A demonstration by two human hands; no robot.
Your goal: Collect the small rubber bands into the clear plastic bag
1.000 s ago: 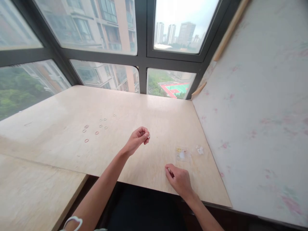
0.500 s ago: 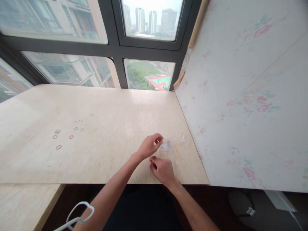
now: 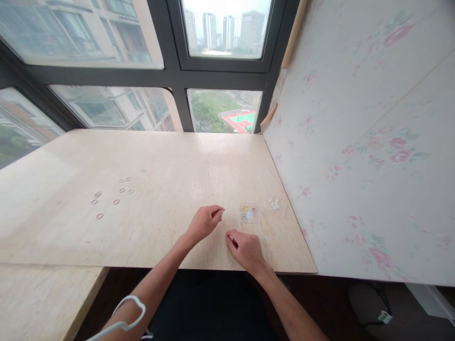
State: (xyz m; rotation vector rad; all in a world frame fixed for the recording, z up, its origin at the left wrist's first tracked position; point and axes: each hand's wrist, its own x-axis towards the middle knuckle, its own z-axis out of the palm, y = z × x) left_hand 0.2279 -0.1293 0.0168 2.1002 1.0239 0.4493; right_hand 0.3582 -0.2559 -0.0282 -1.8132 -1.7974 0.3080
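My left hand [image 3: 206,221] is above the table, left of a small clear plastic box [image 3: 255,217]. Its thumb and fingertips are pinched together, and anything between them is too small to make out. My right hand [image 3: 246,250] lies lower, just below the box, with curled fingers and the thumb against the index finger; whatever it holds, if anything, is hidden. Compartments in the box hold yellow rings [image 3: 244,208], a reddish ring [image 3: 253,209] and a dark ring [image 3: 243,216]. Neither hand touches the box.
Several thin rings lie on the left of the wooden table [image 3: 185,166], among them a red ring [image 3: 100,216] and a dark ring [image 3: 94,202]. Small white pieces [image 3: 275,204] sit right of the box. A floral-papered wall [image 3: 337,166] borders the right; windows stand behind.
My left hand has drawn back leftward from the box, uncovering its left compartments. My right hand stays below the box. The view has shifted slightly.
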